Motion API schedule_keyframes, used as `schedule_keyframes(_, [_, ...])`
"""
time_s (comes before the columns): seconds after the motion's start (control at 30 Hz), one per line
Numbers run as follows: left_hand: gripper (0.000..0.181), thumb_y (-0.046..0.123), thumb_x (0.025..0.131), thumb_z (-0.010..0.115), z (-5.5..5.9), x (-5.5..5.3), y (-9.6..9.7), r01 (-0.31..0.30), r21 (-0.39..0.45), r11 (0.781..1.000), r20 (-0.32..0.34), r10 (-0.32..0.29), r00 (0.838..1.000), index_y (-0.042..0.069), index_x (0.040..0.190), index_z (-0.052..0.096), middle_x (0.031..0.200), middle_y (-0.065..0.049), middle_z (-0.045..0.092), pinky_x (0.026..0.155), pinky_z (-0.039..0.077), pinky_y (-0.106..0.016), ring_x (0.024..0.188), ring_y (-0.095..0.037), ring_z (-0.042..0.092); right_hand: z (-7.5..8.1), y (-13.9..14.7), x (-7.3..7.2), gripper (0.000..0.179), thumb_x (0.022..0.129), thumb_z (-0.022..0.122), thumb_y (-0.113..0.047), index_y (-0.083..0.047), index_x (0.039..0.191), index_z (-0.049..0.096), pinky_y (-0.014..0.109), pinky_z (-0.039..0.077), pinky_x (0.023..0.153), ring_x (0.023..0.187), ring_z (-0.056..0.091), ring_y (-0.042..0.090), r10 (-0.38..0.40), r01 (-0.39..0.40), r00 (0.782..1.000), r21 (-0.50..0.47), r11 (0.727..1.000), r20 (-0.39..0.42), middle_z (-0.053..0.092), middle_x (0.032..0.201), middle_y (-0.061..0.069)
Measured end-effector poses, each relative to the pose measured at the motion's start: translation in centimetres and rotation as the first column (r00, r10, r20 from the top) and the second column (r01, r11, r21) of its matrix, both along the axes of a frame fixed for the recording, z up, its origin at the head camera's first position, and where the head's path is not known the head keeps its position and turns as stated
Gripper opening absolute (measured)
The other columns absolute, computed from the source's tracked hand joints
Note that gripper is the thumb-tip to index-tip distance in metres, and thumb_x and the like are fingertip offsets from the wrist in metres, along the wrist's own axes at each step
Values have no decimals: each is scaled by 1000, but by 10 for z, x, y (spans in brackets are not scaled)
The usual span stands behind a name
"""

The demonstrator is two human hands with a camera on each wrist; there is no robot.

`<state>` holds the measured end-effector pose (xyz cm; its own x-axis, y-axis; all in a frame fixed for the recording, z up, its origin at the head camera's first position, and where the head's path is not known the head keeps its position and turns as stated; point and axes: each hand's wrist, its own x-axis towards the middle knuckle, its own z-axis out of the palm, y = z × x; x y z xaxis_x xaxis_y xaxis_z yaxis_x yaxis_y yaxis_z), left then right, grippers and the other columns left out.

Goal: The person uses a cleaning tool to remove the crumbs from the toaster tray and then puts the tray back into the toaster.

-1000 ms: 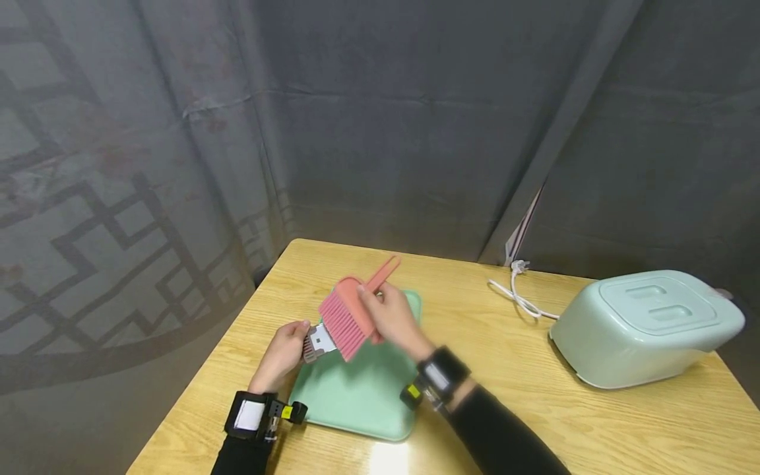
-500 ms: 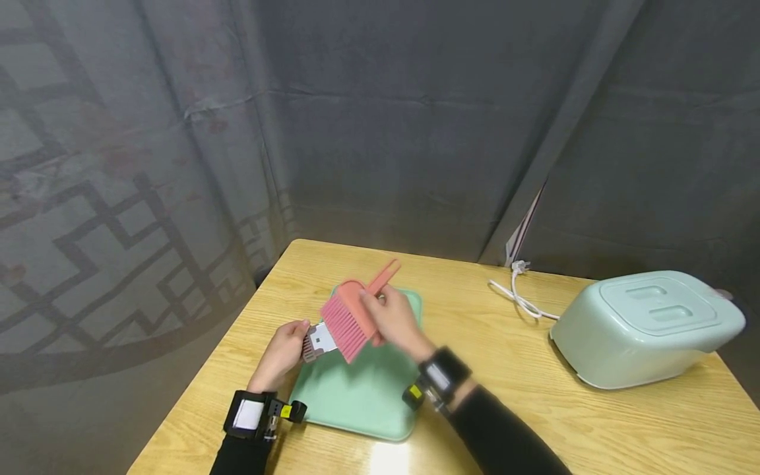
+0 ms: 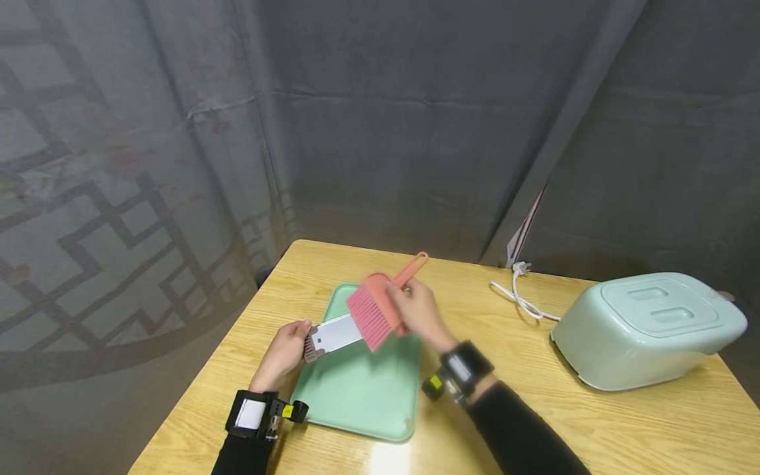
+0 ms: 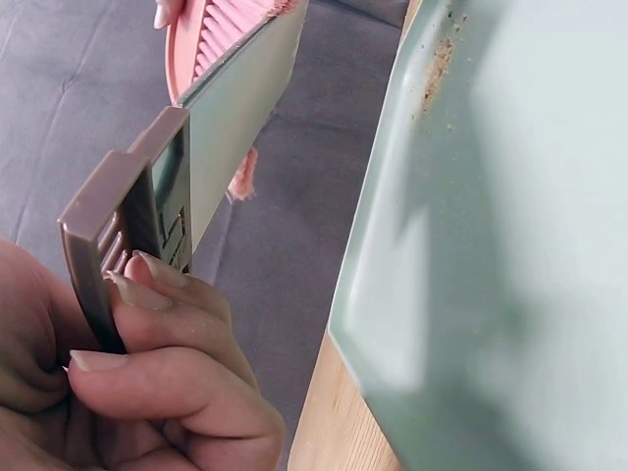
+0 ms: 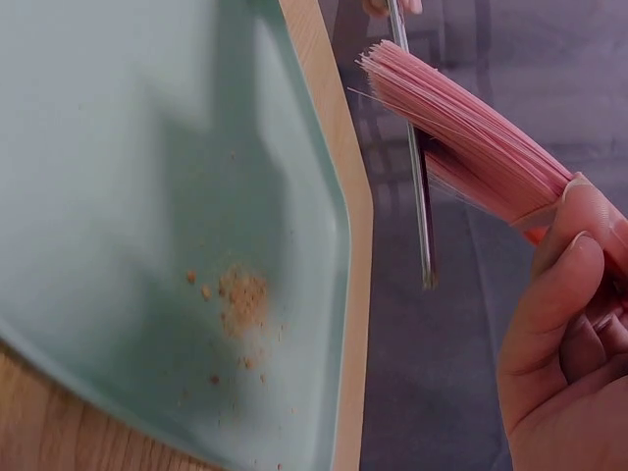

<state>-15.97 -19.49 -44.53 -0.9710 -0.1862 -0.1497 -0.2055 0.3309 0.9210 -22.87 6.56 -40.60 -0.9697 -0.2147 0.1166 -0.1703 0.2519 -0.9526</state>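
- Tray (image 3: 356, 396): more of its far left part shows than half a second ago, when the brush covered it.
- Right hand (image 3: 423, 313): has moved right, carrying the brush with it; fingers and thumb grip the brush at the base of its handle.
- Left hand (image 3: 284, 349): almost where it was, pinching the slotted end of the plate.
- Brush (image 3: 382, 297): shifted right, above the tray's far right part, its bristles across the plate's outer end.
- Plate (image 3: 337, 333): held tilted above the tray; far more of its metal is bare than earlier.
- Brush, its look: coral, with a fan-shaped body, paler pink bristles in ridges, and a slim handle ending in a loop, pointing away from the person.
- Plate, its look: flat, long and silvery, with a small dark hole beside a grey-brown slotted end.
- Table (image 3: 493, 369): one, of pale wood.
- Appliance (image 3: 647, 330): one, mint green, at the right, two recesses in its top.
- Tray: one, mint green.
- Hands: two, both occupied.
- Brush: one.
- Plate: one.
- Cord (image 3: 522, 300): one, white, with one plug.
- Crumbs (image 5: 242, 299): a brown scatter on the tray, too fine to count.
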Motion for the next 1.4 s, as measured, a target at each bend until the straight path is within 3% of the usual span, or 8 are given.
schedule_keyframes(0.1, [43,25,112,39,0,0,0,2,-9,1000,5,-2,1000,-11,123,59,97,-14,60,66,44,-32,81,-21,54,0,4,-2,33,104,58,-37,-7,116,62,48,51,42,42,56,20,-17,17,1000,1,1000,4,67,77,12])
schedule_keyframes(0.37, [42,24,112,38,2,1,0,9,-27,1000,4,-9,1000,-11,123,59,96,-14,58,66,42,-32,81,-22,53,1,16,-7,34,105,57,-38,-6,116,62,48,51,42,41,54,20,-55,56,998,19,998,-15,65,75,13])
schedule_keyframes(0.6, [44,25,112,37,4,3,0,13,-27,1000,4,-13,1000,-12,126,58,100,-16,60,68,43,-33,84,-23,54,3,26,-11,35,105,56,-41,-7,115,62,35,46,38,42,53,19,-84,84,996,29,996,2,64,80,15])
schedule_keyframes(1.2, [44,23,112,36,-2,2,-2,3,13,1000,17,-3,1000,-12,129,57,104,-17,60,70,43,-33,87,-24,54,-2,42,-19,41,104,55,-47,-10,120,60,35,46,38,42,54,19,-106,105,994,22,994,36,66,83,16])
schedule_keyframes(1.4, [43,24,112,36,-3,1,-1,-8,11,1000,15,8,1000,-11,125,59,99,-15,60,68,42,-33,84,-23,54,1,43,-19,45,104,54,-49,-8,121,60,41,49,39,41,54,20,-113,112,993,15,994,26,66,81,15])
